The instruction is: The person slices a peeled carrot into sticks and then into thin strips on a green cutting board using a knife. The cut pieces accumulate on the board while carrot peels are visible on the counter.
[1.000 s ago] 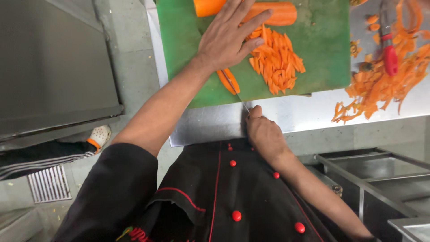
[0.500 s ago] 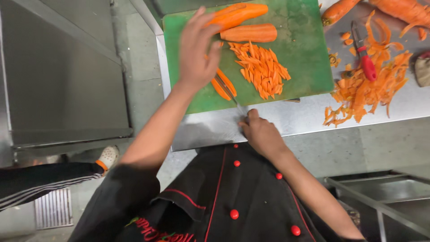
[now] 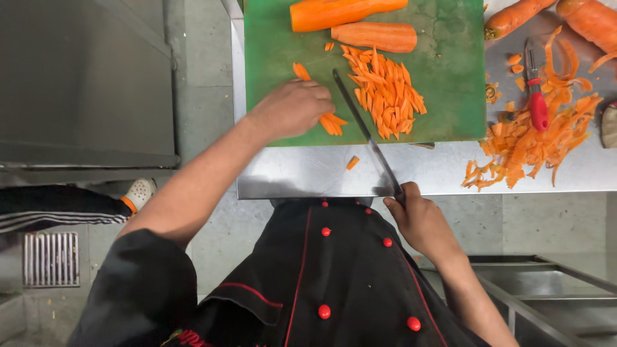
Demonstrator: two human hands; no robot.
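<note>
My left hand (image 3: 292,108) rests with curled fingers on a few carrot sticks (image 3: 331,121) at the near left of a green cutting board (image 3: 450,96). My right hand (image 3: 421,222) grips the handle of a long knife (image 3: 363,128) at the table's near edge; its blade reaches over the board beside my left hand. A pile of cut carrot sticks (image 3: 384,90) lies in the middle of the board. Two peeled carrot pieces (image 3: 373,36) lie at the board's far side.
The board sits on a steel table (image 3: 308,170). Right of it lie a red-handled peeler (image 3: 535,96), a heap of carrot peelings (image 3: 527,138) and whole carrots (image 3: 591,19). One carrot stick (image 3: 352,162) lies on the bare steel. Another person's shoe (image 3: 138,193) shows at left.
My left hand has drawn back from the far carrots and closed over the sticks at the board's near left. The knife blade has come forward onto the board.
</note>
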